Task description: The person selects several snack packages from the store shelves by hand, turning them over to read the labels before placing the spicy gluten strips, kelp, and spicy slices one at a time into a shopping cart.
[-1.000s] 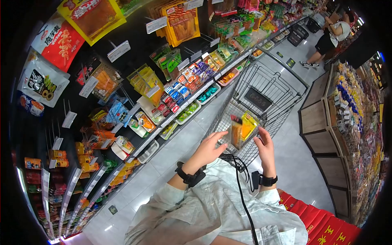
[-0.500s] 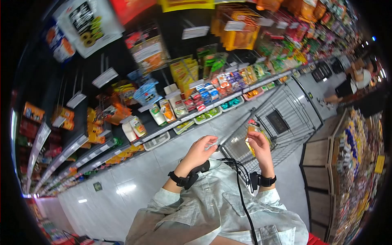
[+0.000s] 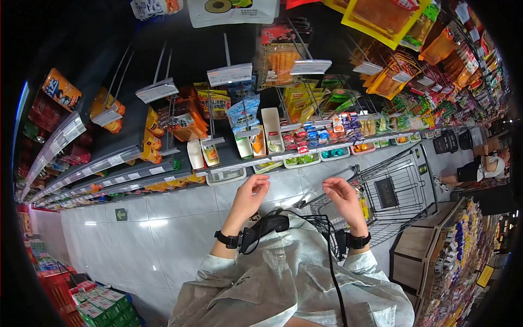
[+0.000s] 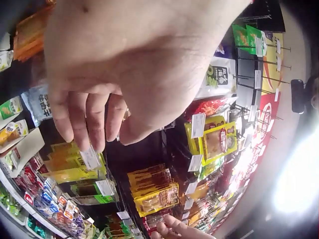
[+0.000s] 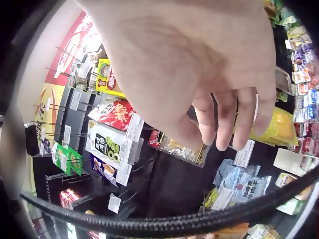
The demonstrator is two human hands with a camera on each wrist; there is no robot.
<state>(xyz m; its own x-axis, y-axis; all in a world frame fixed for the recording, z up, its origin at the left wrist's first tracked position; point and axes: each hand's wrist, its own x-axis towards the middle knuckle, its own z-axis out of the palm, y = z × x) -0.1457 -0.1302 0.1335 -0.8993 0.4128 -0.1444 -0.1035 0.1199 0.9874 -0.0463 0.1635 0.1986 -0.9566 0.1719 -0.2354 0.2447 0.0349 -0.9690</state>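
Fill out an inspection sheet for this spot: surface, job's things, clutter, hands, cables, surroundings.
Surface: grey tiled floor, shiny with light reflections.
Job's things: wire shopping cart with a yellow packet in it, partly hidden by the right hand; hanging blue packets among the shelf goods.
Clutter: red and green boxes stacked at the head view's lower left.
Hands: left hand and right hand raised apart, fingers loosely bent, holding nothing.
Cables: black cable running down the shirt front, bunched near the waist.
Surroundings: stocked shelving ahead; wood-panelled display at right; another person beyond the cart.
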